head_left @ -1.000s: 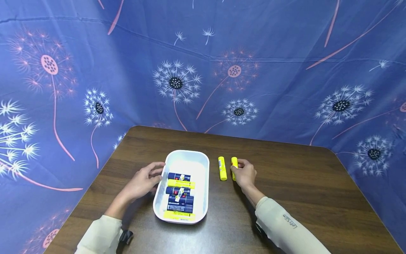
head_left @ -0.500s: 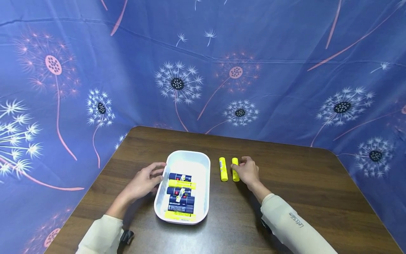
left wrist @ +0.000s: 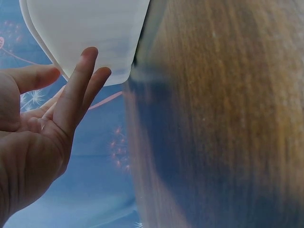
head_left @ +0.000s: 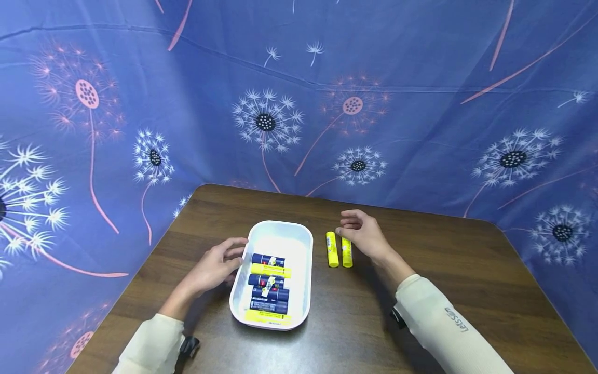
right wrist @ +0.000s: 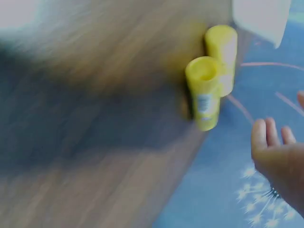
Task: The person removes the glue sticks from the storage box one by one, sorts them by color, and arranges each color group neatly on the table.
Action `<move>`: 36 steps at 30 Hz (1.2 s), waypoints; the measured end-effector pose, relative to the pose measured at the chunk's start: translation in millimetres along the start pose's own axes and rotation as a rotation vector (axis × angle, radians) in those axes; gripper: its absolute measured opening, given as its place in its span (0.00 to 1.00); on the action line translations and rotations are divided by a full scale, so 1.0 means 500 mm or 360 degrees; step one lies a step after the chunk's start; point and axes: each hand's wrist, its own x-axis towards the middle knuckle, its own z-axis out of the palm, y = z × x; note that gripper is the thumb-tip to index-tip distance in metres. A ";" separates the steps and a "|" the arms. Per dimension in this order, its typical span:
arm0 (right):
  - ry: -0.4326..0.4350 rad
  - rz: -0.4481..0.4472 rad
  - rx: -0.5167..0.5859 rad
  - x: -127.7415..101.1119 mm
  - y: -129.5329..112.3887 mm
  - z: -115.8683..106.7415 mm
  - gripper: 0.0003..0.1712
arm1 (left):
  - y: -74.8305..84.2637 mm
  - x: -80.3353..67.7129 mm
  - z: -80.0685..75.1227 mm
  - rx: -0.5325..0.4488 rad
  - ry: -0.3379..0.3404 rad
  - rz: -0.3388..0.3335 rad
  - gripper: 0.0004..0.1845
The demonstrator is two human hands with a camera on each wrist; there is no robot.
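A white plastic tray (head_left: 304,270) holds several dark blue glue sticks (head_left: 270,294) and yellow ones (head_left: 271,270) lying crosswise. My left hand (head_left: 214,267) rests at the tray's left side. In the left wrist view its thumb meets the rim and its loosely straight fingers (left wrist: 78,90) lie against the outer wall. To the right of the tray, two more yellow glue sticks, a left one (head_left: 332,250) and a right one (head_left: 347,253), lie side by side on the table. My right hand (head_left: 366,236) hovers above the right one's far end, fingers relaxed and holding nothing.
The brown wooden table (head_left: 448,275) has a far edge close behind the tray and sticks. Beyond it hangs a blue cloth (head_left: 397,62) printed with dandelions. Dark wrist straps (head_left: 189,347) show beneath the sleeves.
My right hand has let go of the right-hand yellow glue stick and lifted away. That stick now lies slightly closer to its neighbour. The left hand stays at the tray.
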 end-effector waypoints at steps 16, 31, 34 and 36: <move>-0.0719 -0.0217 0.0217 0.021 -0.089 0.103 0.34 | -0.001 0.001 0.000 -0.0023 0.0002 0.0010 0.27; -0.0814 -0.0217 0.0095 0.051 -0.096 0.198 0.32 | 0.008 0.002 0.001 0.0003 0.0004 -0.0002 0.27; -0.0866 -0.0213 0.0024 0.056 -0.095 0.213 0.32 | 0.006 0.001 0.001 0.0002 -0.0004 -0.0009 0.27; -0.0902 -0.0218 -0.0037 0.058 -0.095 0.223 0.31 | 0.004 0.001 0.001 -0.0001 -0.0009 -0.0008 0.27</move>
